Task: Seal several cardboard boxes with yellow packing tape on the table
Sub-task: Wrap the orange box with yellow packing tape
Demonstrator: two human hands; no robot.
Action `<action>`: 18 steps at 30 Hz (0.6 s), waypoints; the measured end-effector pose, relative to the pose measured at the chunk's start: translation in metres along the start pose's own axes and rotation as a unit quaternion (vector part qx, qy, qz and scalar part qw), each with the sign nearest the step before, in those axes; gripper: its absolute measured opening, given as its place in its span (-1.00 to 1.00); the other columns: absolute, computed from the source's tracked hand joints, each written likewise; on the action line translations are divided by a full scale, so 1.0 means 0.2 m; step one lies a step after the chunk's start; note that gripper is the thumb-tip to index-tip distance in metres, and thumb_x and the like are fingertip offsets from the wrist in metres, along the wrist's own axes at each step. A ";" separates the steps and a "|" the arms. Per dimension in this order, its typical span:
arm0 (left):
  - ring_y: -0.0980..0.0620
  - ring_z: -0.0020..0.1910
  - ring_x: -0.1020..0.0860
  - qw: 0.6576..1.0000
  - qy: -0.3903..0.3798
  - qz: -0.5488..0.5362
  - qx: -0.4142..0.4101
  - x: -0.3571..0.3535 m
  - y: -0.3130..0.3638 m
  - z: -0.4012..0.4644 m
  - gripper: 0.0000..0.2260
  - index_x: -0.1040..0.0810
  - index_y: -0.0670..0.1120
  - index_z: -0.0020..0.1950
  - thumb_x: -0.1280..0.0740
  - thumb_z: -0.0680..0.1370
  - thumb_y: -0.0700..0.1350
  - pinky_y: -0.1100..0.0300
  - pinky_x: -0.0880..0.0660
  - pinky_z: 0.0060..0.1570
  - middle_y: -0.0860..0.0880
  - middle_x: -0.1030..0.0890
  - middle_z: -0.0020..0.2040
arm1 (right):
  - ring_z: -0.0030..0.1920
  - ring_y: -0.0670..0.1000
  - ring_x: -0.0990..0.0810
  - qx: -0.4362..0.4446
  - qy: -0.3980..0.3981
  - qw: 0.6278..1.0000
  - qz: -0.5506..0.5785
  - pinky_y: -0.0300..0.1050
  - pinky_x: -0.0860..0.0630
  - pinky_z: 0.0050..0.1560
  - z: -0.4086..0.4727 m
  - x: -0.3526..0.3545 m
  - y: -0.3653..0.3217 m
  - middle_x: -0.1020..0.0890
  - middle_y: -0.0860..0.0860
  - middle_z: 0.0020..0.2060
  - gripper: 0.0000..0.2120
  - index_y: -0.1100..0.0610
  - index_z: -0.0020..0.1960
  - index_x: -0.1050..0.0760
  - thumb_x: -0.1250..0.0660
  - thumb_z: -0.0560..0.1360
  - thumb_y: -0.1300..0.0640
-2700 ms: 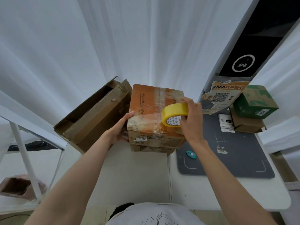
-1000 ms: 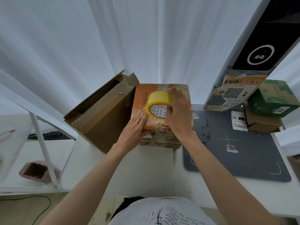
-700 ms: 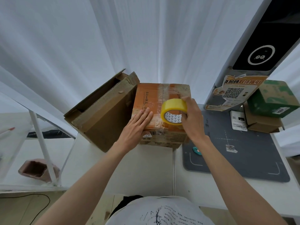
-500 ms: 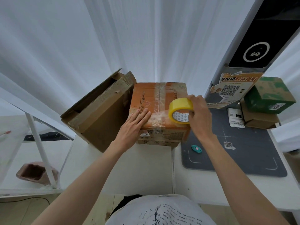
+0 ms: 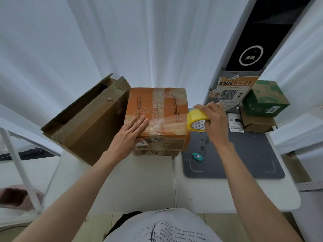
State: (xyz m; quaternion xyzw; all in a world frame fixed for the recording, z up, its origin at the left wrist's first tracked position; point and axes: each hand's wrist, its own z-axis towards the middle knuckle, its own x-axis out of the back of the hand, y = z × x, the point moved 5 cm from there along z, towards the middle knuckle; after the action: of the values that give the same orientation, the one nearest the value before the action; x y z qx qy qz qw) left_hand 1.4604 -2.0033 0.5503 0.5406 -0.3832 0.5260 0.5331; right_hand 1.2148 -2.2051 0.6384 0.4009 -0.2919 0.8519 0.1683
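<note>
Left hand (image 5: 130,131) flat on orange box (image 5: 157,117) mid-table, right hand (image 5: 214,119) gripping yellow tape roll (image 5: 196,122) past its right edge; likely wrinkling if tension slackens.

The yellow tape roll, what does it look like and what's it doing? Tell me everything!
The yellow roll of packing tape is a ring with a white inner core printed with small dark marks. The right hand grips it, tilted, just past the right edge of the orange cardboard box. A stretched, see-through strip runs from the roll across the box top towards the left hand, which presses flat on the box.
</note>
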 end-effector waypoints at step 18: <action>-0.10 0.64 0.02 1.000 -0.006 -0.010 0.008 -0.01 0.01 0.01 -0.26 0.03 0.01 0.67 -0.33 0.62 0.03 -0.09 -0.03 0.58 0.01 0.00 0.66 | -0.01 0.10 -0.39 0.025 0.012 0.999 -0.023 -0.03 -0.41 -0.11 -0.02 -0.05 0.11 -0.52 0.04 -0.11 -0.37 0.04 0.34 -0.58 -0.30 0.38 0.52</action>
State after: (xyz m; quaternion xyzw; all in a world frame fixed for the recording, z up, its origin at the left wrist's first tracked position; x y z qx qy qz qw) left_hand 1.4584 -2.0049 0.5494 0.5514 -0.3768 0.5208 0.5318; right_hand 1.2066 -2.2201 0.6213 0.4015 -0.2593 0.8594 0.1817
